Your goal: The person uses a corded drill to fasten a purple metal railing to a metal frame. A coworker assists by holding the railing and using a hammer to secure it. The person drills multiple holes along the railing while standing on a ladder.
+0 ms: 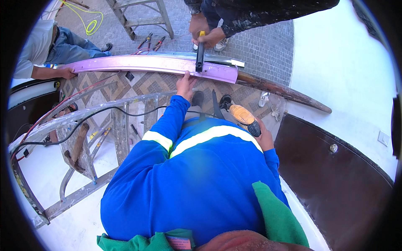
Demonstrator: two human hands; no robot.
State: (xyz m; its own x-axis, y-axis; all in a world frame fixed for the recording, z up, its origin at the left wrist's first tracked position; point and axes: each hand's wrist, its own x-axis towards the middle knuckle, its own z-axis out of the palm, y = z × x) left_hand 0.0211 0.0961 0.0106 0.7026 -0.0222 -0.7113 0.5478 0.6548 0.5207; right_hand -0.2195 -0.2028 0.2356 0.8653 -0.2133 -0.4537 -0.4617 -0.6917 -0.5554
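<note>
A long, pinkish-white metal strip (146, 63) stretches across in front of me. My left hand (185, 86) grips its lower edge, fingers closed there. Low at my right side, my right hand (264, 136) is wrapped round the rear of a yellow and black angle grinder (243, 117), its round head pointing away from me and apart from the strip. Opposite me, a co-worker's hands (207, 35) hold a black and yellow clamp-like tool (199, 58) over the strip. Another person's hand (67, 72) supports the strip's left end.
A paint-spattered ladder (121, 129) stands at my left, with a hammer (77, 144) on it and a black cable (92, 112) across it. A wooden pole (293, 98) extends right beyond the strip. Pliers (159, 43) lie on the paving by another ladder (142, 21). Brown panels (318, 167) flank me.
</note>
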